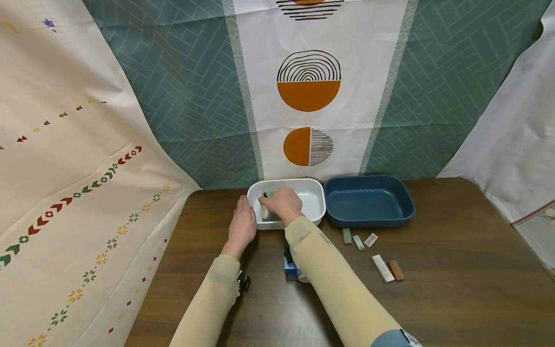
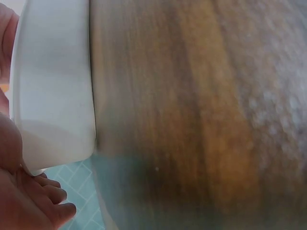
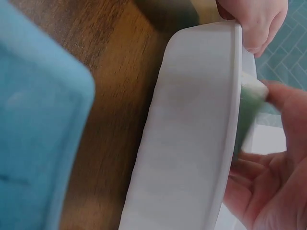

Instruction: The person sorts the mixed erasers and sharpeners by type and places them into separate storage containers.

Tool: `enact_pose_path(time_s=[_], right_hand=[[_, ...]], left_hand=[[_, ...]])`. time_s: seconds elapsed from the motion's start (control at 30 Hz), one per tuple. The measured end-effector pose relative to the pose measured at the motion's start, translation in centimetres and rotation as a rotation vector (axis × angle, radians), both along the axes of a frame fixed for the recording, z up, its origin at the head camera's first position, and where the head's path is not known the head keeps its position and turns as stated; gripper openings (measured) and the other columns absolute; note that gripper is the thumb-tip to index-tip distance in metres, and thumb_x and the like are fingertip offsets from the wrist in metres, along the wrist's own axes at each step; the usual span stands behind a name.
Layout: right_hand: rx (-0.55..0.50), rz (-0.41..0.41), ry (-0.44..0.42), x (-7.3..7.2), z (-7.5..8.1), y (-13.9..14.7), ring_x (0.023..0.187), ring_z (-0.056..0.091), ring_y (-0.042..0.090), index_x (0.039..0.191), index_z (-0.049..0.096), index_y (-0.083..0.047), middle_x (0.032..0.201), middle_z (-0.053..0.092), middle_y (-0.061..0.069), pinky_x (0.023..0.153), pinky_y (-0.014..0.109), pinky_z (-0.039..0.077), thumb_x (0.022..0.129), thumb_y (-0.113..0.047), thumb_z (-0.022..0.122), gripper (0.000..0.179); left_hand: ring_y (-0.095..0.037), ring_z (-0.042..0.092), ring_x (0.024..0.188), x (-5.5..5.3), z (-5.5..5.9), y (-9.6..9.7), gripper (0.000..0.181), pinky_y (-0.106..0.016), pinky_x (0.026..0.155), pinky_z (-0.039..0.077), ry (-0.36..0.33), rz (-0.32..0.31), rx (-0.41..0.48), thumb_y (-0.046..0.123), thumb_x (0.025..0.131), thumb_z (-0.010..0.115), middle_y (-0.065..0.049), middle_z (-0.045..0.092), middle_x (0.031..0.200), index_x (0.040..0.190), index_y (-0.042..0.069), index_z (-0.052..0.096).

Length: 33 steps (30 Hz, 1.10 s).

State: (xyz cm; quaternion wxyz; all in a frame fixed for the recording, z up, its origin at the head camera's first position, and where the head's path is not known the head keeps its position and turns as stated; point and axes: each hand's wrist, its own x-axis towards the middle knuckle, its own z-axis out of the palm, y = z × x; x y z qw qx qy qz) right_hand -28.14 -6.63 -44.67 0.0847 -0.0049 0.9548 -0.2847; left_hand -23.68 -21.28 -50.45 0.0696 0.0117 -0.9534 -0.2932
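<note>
A white rectangular tray (image 1: 313, 205) stands at the back of the table. Inside its left part, my right hand (image 1: 286, 203) pinches a green-and-white block (image 3: 250, 103) between thumb and fingers. The right wrist view shows the block partly hidden behind the tray's wall. My left hand (image 1: 242, 225) lies along the tray's left end, its fingers extended and touching the rim from outside. In the left wrist view, the fingers (image 2: 50, 191) of that hand show just past the tray's corner.
A dark blue tray (image 1: 368, 200) stands right beside the white one. In front of it lie several small pieces, among them a white bar (image 1: 383, 268) and an orange-and-green bar (image 1: 396, 270). A blue box (image 1: 291, 270) is partly hidden under my right forearm. Patterned cloth hangs behind.
</note>
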Motion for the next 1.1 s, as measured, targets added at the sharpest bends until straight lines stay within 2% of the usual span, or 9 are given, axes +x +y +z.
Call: enact_pose_path(time_s=[0.13,0.3,0.53,0.83,1.1], right_hand=[[-0.01,0.07,0.005,0.0,-0.2,0.2,0.104,0.072,0.03,0.134,0.07,-0.002,0.125,0.074,0.015,0.088,0.046,0.059,0.102,-0.045,0.064,0.055],[-0.028,0.129,0.021,0.1,-0.3,0.6,0.118,0.069,0.031,0.146,0.064,-0.004,0.14,0.069,0.015,0.099,0.046,0.056,0.105,-0.035,0.061,0.052],[-0.035,0.174,0.022,0.2,-0.1,0.9,0.105,0.069,0.03,0.141,0.067,-0.001,0.131,0.071,0.017,0.095,0.044,0.056,0.104,-0.03,0.06,0.047],[-0.042,0.172,0.016,0.4,0.2,1.2,0.1,0.067,0.03,0.14,0.066,0.001,0.127,0.072,0.018,0.092,0.044,0.056,0.103,-0.029,0.059,0.048],[-0.02,0.205,0.051,0.7,0.8,2.4,0.116,0.069,0.033,0.142,0.065,0.001,0.137,0.069,0.018,0.099,0.048,0.055,0.104,-0.029,0.058,0.048]], left_hand=[[-0.044,0.028,0.158,0.1,0.0,0.0,0.055,-0.061,0.124,0.028,0.018,0.004,-0.005,0.014,0.115,0.034,-0.035,0.028,0.168,0.16,-0.018,0.027],[-0.044,0.03,0.157,0.1,0.1,0.0,0.055,-0.061,0.123,0.029,0.026,0.007,-0.022,0.014,0.115,0.032,-0.035,0.03,0.167,0.159,-0.019,0.027],[-0.043,0.028,0.158,0.2,0.3,0.1,0.055,-0.06,0.124,0.028,0.003,0.013,-0.031,0.014,0.116,0.034,-0.035,0.029,0.168,0.16,-0.018,0.026],[-0.044,0.032,0.156,0.1,0.3,0.2,0.054,-0.06,0.124,0.029,0.006,0.018,-0.028,0.013,0.115,0.034,-0.035,0.03,0.167,0.16,-0.018,0.027],[-0.045,0.031,0.156,0.1,0.3,0.1,0.055,-0.062,0.123,0.029,0.009,0.003,-0.037,0.014,0.115,0.034,-0.036,0.03,0.167,0.159,-0.019,0.027]])
